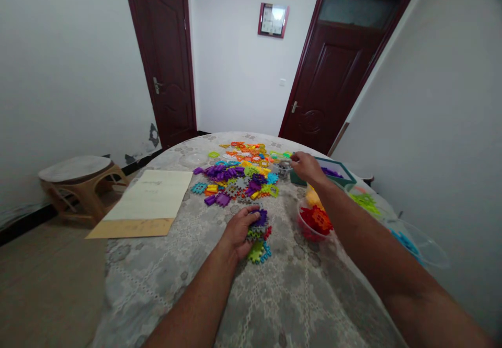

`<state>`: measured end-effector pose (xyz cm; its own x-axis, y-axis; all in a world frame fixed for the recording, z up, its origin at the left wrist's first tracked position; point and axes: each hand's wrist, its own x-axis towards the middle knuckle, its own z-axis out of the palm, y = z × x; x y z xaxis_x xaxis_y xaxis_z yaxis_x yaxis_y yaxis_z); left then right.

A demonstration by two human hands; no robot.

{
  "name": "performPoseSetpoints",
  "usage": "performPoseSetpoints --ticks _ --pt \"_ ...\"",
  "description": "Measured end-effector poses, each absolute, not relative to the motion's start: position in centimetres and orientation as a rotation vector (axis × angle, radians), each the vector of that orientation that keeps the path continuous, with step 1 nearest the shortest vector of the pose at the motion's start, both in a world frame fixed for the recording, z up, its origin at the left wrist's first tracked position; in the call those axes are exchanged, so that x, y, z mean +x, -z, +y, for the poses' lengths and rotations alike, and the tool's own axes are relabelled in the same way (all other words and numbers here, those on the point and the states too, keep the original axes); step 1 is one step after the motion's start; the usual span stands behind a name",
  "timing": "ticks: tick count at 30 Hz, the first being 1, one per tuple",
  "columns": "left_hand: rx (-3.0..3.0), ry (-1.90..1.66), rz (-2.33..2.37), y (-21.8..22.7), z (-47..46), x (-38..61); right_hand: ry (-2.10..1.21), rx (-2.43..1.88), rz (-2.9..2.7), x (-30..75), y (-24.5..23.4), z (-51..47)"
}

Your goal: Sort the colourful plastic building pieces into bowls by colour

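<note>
My left hand (pixel 239 230) rests on a small joined cluster of plastic interlocking tiles (pixel 259 238), purple, grey, green and blue, with its fingers curled over the top of it. My right hand (pixel 308 166) reaches far across the round table (pixel 176 285) to the edge of a big scattered pile of coloured tiles (pixel 239 173). Its fingers are pinched on a small grey piece (pixel 283 167) next to a teal box (pixel 340 171).
A clear bowl of red and orange tiles (pixel 316 221) sits under my right forearm. More clear bowls with green (pixel 364 199) and blue pieces (pixel 408 243) line the right edge. A paper sheet on a brown envelope (pixel 151 201) lies left. A low stool (pixel 78 181) stands beyond.
</note>
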<state>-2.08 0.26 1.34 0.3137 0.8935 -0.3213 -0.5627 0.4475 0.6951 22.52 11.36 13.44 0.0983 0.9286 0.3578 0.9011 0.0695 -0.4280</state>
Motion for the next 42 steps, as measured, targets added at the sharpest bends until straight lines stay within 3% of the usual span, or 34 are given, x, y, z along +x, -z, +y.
performPoseSetpoints --ticks 6,15,26,34,42 --pt "0.416 -1.026 0.780 -1.7 0.3 -2.1 0.072 -1.769 -1.803 21.6 -13.0 11.3" --pt "0.478 -1.037 0.628 -1.8 0.0 -2.2 -0.448 -1.488 -2.179 17.5 -10.8 0.5" --pt "0.600 -0.986 0.604 -1.2 0.1 -1.8 -0.759 -1.424 -1.743 15.7 -5.8 -3.6" --pt "0.541 -0.984 0.643 -2.0 0.0 -2.2 -0.833 -1.457 -1.663 17.8 -6.6 -4.0" --pt "0.555 -0.974 0.695 -2.2 -0.1 -2.2 -0.692 -1.520 -1.767 18.8 -7.9 -6.1"
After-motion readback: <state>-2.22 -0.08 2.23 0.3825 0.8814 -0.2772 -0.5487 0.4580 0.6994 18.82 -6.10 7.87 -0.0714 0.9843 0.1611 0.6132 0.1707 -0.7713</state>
